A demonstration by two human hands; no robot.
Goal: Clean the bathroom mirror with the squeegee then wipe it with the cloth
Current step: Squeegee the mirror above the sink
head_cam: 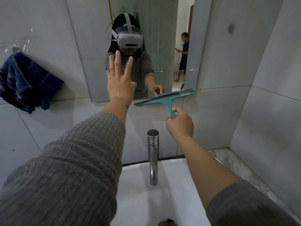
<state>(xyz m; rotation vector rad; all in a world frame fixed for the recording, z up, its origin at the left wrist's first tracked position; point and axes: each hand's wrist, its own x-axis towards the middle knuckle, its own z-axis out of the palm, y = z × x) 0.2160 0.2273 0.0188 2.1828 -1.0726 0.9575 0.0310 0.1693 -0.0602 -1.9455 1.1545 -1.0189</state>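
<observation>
My right hand (pixel 180 123) grips the teal squeegee (pixel 164 99) handle, blade at the mirror (pixel 154 46) bottom edge. My left hand (pixel 120 82) on the glass, fingers spread. Blue cloth (pixel 26 82) hangs left on the wall.

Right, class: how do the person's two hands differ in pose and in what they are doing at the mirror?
The left hand is open with fingers spread, raised against the mirror; the right hand is closed around the squeegee handle. The left hand holds nothing; the right holds the tool at the mirror's bottom edge. The left sits higher. Both reach forward from grey sleeves.
</observation>
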